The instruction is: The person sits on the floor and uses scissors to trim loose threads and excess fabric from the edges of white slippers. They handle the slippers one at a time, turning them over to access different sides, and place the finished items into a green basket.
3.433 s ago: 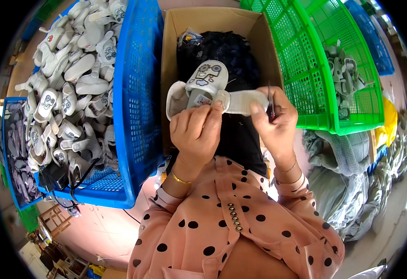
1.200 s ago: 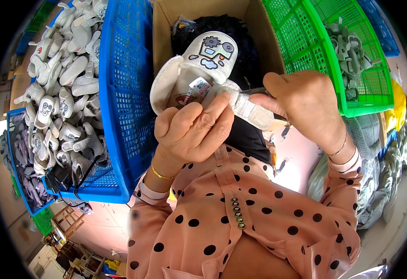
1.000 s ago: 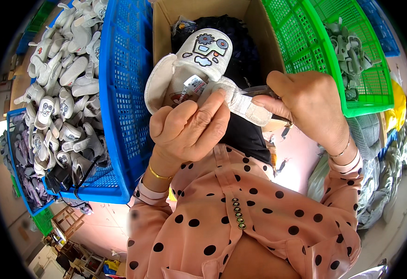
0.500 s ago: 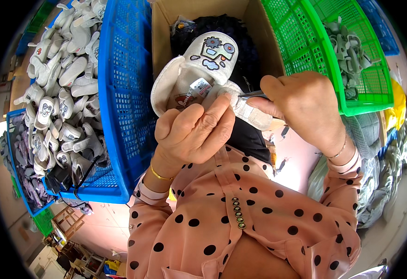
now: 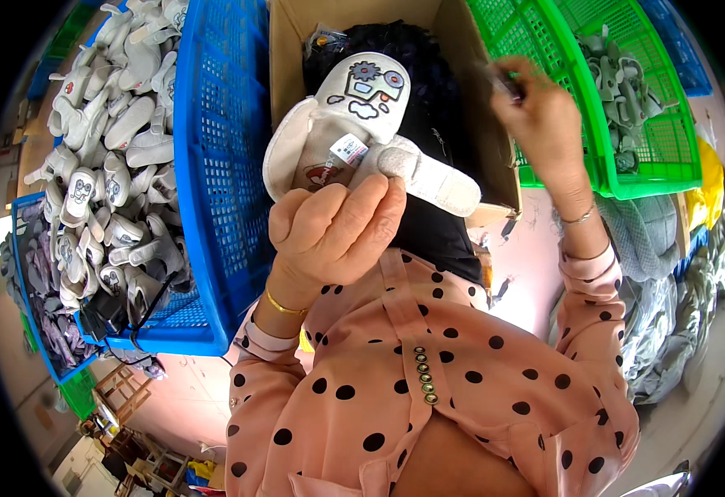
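Note:
My left hand (image 5: 333, 228) pinches a child's cream shoe (image 5: 383, 145) by the inner edge beside its strap. Its toe, with an embroidered gear-eyed vehicle face, points up and away. The strap (image 5: 445, 189) lies spread out to the right, its pad facing up. Inside, a white label (image 5: 348, 150) and a printed insole show. Off to the right, apart from the shoe, my right hand (image 5: 540, 124) is raised beside the carton's right wall. It is closed round small dark metal thread snips (image 5: 505, 84), smeared by motion.
An open cardboard carton (image 5: 495, 149) holding dark material stands beneath the shoe. On the left, a blue plastic crate (image 5: 226, 166) adjoins a heap of pale shoes (image 5: 130, 124). A green crate (image 5: 598, 157) with grey shoe pieces (image 5: 619, 91) is at right. Clear plastic bags (image 5: 669, 331) lie lower right.
My right hand has pulled the snips away from the shoe strap, moving up and to the right. The shoe has shifted slightly left, and its strap now shows in full.

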`<action>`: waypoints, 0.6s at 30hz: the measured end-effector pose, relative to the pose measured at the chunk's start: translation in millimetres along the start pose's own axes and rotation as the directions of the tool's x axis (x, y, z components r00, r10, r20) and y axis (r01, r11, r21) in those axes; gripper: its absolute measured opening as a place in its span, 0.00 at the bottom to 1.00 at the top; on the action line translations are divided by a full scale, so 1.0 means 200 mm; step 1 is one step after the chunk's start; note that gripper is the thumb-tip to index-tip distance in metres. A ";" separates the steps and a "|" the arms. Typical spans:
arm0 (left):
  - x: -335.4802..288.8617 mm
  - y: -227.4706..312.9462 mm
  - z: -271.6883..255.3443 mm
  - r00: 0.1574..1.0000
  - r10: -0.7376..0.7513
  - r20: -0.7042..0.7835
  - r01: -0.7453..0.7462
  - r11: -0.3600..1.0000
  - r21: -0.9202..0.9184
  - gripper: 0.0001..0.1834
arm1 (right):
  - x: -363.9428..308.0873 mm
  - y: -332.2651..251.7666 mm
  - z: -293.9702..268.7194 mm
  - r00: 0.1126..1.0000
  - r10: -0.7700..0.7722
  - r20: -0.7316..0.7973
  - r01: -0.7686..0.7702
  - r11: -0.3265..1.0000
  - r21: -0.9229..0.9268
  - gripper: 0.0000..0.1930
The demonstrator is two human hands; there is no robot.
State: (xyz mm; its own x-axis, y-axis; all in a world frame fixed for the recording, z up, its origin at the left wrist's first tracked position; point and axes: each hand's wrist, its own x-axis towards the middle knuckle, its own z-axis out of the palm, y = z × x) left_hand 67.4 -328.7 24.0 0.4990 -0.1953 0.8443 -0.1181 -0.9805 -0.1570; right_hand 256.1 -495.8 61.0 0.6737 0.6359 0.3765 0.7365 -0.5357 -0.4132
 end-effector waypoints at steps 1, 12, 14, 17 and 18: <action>-0.01 -0.01 0.01 1.000 0.008 -0.016 -0.008 1.000 0.009 0.05 | 0.02 0.01 -0.02 0.993 0.114 -0.013 -0.111 0.984 0.139 0.14; -0.03 0.03 0.04 0.997 -0.081 -0.003 0.078 0.972 -0.222 0.07 | -0.21 -0.15 0.06 0.805 -0.103 0.584 -0.523 0.342 0.781 0.10; -0.01 0.01 0.05 0.986 -0.141 0.091 0.163 0.934 -0.319 0.09 | -0.22 -0.15 0.08 0.833 -0.059 0.550 -0.493 0.372 0.786 0.10; 0.03 -0.02 0.04 0.926 -0.245 0.286 0.360 0.801 -0.479 0.14 | -0.24 -0.12 0.10 0.857 -0.005 0.515 -0.467 0.410 0.783 0.10; 0.05 -0.03 0.02 0.908 -0.261 0.328 0.401 0.766 -0.502 0.13 | -0.24 -0.12 0.09 0.861 0.000 0.509 -0.461 0.423 0.780 0.11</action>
State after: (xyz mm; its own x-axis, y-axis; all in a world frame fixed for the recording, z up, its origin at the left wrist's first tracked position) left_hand 77.1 -325.3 31.7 0.7655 0.0715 0.6395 -0.3210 -0.8188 0.4759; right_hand 205.0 -502.4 38.2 0.5486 0.8303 -0.0981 -0.0466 -0.0868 -0.9951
